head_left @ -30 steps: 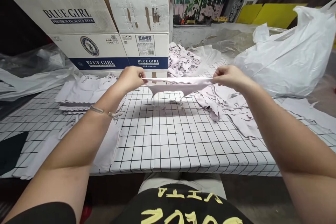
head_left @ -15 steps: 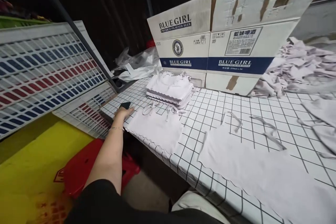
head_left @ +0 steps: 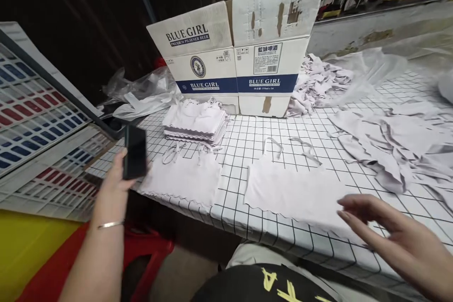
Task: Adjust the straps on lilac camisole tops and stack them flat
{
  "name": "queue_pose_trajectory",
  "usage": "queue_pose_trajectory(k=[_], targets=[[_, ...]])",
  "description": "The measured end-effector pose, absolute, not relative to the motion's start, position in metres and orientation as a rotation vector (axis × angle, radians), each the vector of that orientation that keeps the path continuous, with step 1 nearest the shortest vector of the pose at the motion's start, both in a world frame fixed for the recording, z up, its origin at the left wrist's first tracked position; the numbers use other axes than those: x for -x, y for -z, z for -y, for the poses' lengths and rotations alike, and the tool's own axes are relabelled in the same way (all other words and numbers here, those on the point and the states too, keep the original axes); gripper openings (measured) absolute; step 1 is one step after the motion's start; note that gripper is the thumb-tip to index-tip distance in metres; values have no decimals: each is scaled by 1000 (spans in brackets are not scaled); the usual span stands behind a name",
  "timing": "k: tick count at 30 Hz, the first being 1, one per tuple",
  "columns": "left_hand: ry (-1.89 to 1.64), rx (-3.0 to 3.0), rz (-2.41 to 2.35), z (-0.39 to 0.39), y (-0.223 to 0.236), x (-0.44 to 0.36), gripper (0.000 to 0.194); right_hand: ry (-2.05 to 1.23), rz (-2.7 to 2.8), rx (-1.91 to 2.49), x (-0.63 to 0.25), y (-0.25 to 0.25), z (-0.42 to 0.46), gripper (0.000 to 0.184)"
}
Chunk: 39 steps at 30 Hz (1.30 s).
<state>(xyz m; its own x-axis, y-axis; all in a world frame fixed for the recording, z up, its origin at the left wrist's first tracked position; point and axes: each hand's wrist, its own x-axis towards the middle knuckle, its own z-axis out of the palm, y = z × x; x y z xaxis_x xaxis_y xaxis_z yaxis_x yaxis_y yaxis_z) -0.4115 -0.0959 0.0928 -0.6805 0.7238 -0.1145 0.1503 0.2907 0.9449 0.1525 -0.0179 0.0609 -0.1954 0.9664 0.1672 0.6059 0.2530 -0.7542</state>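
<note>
My left hand is closed around a dark smartphone, held upright by the left edge of the table. Just right of the phone lies a pale folded camisole with thin straps. Behind it rises a stack of similar pale garments with wavy hems. Over the right part of the table hovers my right hand, its fingers apart and curved, holding nothing. Below its fingertips another pale camisole is spread flat, its straps pointing away from me.
A flattened Blue Girl beer carton stands behind the stack. Crumpled pale garments lie at right, with another heap behind the carton. Clear plastic sits at back left. A red stool and plastic crates are left of the table.
My left hand has lifted the phone from the table's left corner and turned it upright. My right hand has come into view at right. The camera has swung to the right.
</note>
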Motion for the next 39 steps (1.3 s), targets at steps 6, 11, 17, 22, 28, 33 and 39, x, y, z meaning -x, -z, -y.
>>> queue_pose_trajectory(k=[6,11,17,22,28,33,39], targets=[[-1368,-500,-753,74,-76,216,65,-1138,2053,930,-68,-77,17,24],[-1012,-327,-383,74,-72,131,71,-1100,1763,924,-85,-88,15,33],[-481,-405,-403,63,-83,112,65,-1192,1726,987,-140,-107,-2,53],[-531,-495,-458,58,-91,112,54,-1599,1517,1051,-152,-96,10,54],[-598,-418,-492,61,-81,107,61,-1643,1122,1004,-149,-78,48,76],[-862,-302,-515,65,-77,99,74,-1619,1197,978,-147,-65,63,37],[-924,-234,-310,72,-64,66,73,-1627,1482,972,-128,-63,70,31]])
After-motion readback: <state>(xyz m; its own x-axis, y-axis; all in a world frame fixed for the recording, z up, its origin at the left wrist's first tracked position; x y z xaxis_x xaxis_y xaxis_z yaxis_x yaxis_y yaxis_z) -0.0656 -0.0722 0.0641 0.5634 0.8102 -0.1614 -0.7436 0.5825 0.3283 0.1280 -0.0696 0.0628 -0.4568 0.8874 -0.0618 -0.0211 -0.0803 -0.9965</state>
